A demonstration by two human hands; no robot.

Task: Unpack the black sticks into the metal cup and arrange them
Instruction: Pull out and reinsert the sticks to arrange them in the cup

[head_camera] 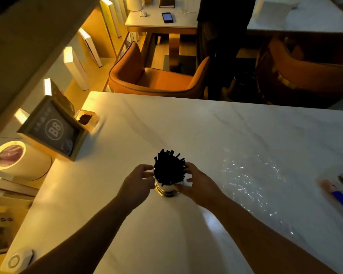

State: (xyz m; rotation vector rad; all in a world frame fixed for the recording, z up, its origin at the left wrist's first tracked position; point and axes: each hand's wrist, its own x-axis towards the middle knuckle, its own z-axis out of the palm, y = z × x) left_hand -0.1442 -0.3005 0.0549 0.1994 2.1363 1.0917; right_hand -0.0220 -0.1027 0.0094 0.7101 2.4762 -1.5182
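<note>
Hands on either side of the metal cup [167, 187], and that cup stands upright on the pale marble desk [206, 131], right in the middle of its near half. Black sticks [169, 167] are packed into the cup, fanning out above its rim, tips spread toward the far side. Left hand [136, 185] sits against the cup's left wall, fingers curled loosely toward the rim, thumb near the top edge; whether it truly grips or only touches, I cannot tell. Right hand [196, 183] mirrors it on the cup's right, fingertips up among the outer sticks, thumb low on the cup's wall, fingers part spread, not clenched. Both forearms run in from the near edge, bare.

Right of the cup, a crumpled clear plastic wrapper [251, 178] lies flat on the desk, glinting. Farther right of the cup, near the desk's edge, a blue-and-tan item [339, 194], too blurred to name. Left and beyond the cup, a dark framed sign [53, 127] marked B8 leans at the desk's corner, with a small clear container [87, 119] just behind it. Beyond the cup, past the desk's far edge, an orange chair [152, 76], and farther off a phone [167, 17] on another table.
</note>
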